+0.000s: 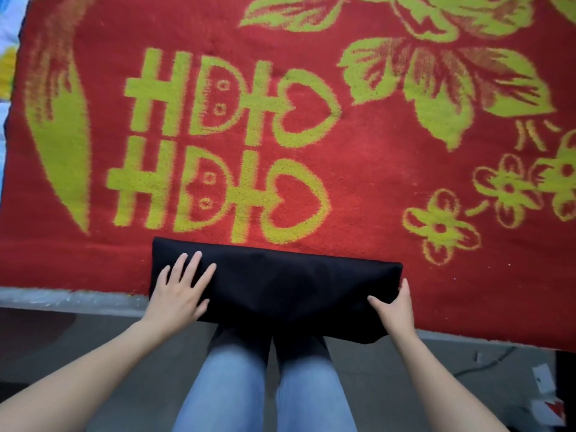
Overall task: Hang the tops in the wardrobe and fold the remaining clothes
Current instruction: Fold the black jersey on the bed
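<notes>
While pressing the black garment (pixel 274 285) flat under the spread left hand (pixel 180 291), carry the end pinched by the right hand (pixel 395 305) across toward that palm, matching edges.

On my screen I see two bare arms, the left arm (pixel 93 363) and the right arm (pixel 442 369). They are bare from the bottom edge all the way to the wrists. The left grip (pixel 179 289) and the right grip (pixel 394 307) are bare hands. I can count five fingers on the left one. Between the arms are two legs in light blue jeans (pixel 224 388). The jeans look smooth, pale close to me and darker at the far end.
</notes>
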Tool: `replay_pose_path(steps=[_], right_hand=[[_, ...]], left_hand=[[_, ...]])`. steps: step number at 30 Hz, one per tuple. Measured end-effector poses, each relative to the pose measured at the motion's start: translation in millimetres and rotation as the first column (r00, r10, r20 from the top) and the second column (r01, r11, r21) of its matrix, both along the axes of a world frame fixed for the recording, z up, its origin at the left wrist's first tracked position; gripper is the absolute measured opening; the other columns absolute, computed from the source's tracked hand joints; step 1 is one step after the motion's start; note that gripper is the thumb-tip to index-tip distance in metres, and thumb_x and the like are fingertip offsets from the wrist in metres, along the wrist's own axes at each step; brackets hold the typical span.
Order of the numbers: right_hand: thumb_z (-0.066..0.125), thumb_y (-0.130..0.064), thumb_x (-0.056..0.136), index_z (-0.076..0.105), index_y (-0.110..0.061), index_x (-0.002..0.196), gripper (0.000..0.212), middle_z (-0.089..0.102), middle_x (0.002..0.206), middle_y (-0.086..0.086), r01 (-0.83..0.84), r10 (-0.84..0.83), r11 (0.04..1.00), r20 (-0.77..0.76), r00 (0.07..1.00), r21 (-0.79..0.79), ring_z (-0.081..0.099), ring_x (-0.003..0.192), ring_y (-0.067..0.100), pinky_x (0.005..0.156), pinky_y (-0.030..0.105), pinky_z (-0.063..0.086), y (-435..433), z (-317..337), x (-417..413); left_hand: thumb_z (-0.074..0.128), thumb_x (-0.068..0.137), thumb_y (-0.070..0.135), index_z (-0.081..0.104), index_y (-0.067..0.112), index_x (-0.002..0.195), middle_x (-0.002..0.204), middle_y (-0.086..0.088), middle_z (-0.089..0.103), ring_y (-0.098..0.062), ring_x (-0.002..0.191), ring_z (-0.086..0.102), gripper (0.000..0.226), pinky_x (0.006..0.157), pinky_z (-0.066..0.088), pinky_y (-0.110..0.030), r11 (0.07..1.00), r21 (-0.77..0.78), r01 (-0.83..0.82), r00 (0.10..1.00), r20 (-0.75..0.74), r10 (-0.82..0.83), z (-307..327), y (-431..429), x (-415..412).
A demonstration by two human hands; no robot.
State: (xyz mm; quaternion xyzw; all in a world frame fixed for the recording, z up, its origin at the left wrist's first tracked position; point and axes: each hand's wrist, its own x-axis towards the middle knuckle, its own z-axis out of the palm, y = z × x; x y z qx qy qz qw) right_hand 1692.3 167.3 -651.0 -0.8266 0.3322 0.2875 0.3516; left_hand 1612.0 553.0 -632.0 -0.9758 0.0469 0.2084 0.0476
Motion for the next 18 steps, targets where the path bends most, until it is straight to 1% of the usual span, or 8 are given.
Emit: replay_pose_path(steps=[2, 4, 5, 8, 10, 12, 15, 18], right_hand=[[0.074, -0.003, 0.074, 0.045, 0.001, 0.129, 0.062, 0.054, 0.128, 0.022, 0.046, -0.046, 0.999, -0.038, 0.998, -0.01, 0.055, 0.113, 0.03, 0.095, 0.041, 0.043, 0, 3, 4], [0.073, 0.002, 0.074, 0.062, 0.0, 0.098, 0.026, 0.066, 0.105, 0.024, 0.093, -0.09, 0.995, -0.06, 0.994, 0.045, 0.06, 0.086, 0.024, 0.076, 0.034, 0.047, 0, 11, 9], [0.073, 0.003, 0.073, 0.065, 0.0, 0.088, 0.017, 0.068, 0.094, 0.024, 0.124, -0.12, 0.989, -0.047, 0.992, 0.083, 0.06, 0.077, 0.022, 0.07, 0.033, 0.047, -3, 16, 14], [0.073, 0.003, 0.073, 0.066, 0.001, 0.091, 0.02, 0.066, 0.074, 0.007, 0.212, -0.231, 0.961, 0.096, 0.968, 0.177, 0.06, 0.056, 0.01, 0.053, 0.02, 0.049, -15, 34, 46], [0.071, 0.003, 0.074, 0.064, -0.002, 0.096, 0.024, 0.064, 0.074, 0.005, 0.235, -0.271, 0.954, 0.195, 0.943, 0.187, 0.058, 0.056, 0.011, 0.051, 0.019, 0.049, -21, 51, 78], [0.069, 0.0, 0.076, 0.061, -0.007, 0.095, 0.021, 0.064, 0.085, 0.012, 0.2, -0.225, 0.971, 0.232, 0.946, 0.127, 0.055, 0.062, 0.013, 0.056, 0.025, 0.046, -28, 63, 107], [0.07, -0.007, 0.078, 0.059, -0.004, 0.093, 0.019, 0.064, 0.097, 0.019, 0.052, -0.042, 0.997, 0.178, 0.983, -0.052, 0.056, 0.073, 0.023, 0.067, 0.032, 0.044, -34, 69, 131], [0.069, -0.014, 0.078, 0.058, -0.005, 0.096, 0.024, 0.064, 0.101, 0.019, -0.13, 0.183, 0.953, 0.176, 0.967, -0.275, 0.056, 0.086, 0.03, 0.072, 0.033, 0.036, -21, 84, 138]], left_hand=[[0.094, 0.035, 0.026, 0.071, 0.007, 0.109, 0.12, -0.028, 0.059, -0.051, 0.104, 0.058, 0.08, 0.069, 0.048, -0.065, 0.998, -0.006, -0.061, 0.99, -0.125, 0.06, 0, -10, 2], [0.096, 0.032, 0.024, 0.07, 0.008, 0.109, 0.122, -0.028, 0.058, -0.052, 0.107, 0.056, 0.083, 0.07, 0.046, -0.068, 0.994, -0.007, -0.108, 0.979, -0.177, 0.105, 0, -16, 3], [0.096, 0.034, 0.024, 0.07, 0.008, 0.11, 0.123, -0.027, 0.057, -0.051, 0.109, 0.055, 0.082, 0.072, 0.045, -0.068, 0.993, -0.007, -0.118, 0.975, -0.188, 0.114, 0, -18, 4], [0.094, 0.043, 0.026, 0.069, 0.01, 0.113, 0.126, -0.026, 0.056, -0.048, 0.112, 0.055, 0.076, 0.077, 0.044, -0.067, 0.99, -0.02, -0.138, 0.977, -0.164, 0.133, 0, -21, 9], [0.093, 0.047, 0.023, 0.069, 0.009, 0.113, 0.126, -0.026, 0.056, -0.048, 0.109, 0.057, 0.073, 0.076, 0.046, -0.065, 0.988, -0.056, -0.143, 0.984, -0.114, 0.136, -1, -24, 15], [0.092, 0.049, 0.019, 0.068, 0.008, 0.114, 0.127, -0.025, 0.056, -0.046, 0.108, 0.058, 0.07, 0.076, 0.048, -0.062, 0.986, -0.081, -0.148, 0.988, -0.046, 0.144, -2, -31, 21], [0.09, 0.047, 0.012, 0.068, 0.008, 0.114, 0.126, -0.024, 0.057, -0.043, 0.107, 0.06, 0.071, 0.079, 0.049, -0.058, 0.987, -0.11, -0.119, 0.992, 0.022, 0.122, -3, -48, 21], [0.089, 0.044, 0.01, 0.069, 0.009, 0.112, 0.124, -0.022, 0.059, -0.041, 0.107, 0.061, 0.071, 0.079, 0.05, -0.057, 0.988, -0.12, -0.102, 0.995, 0.007, 0.103, -3, -58, 14]])
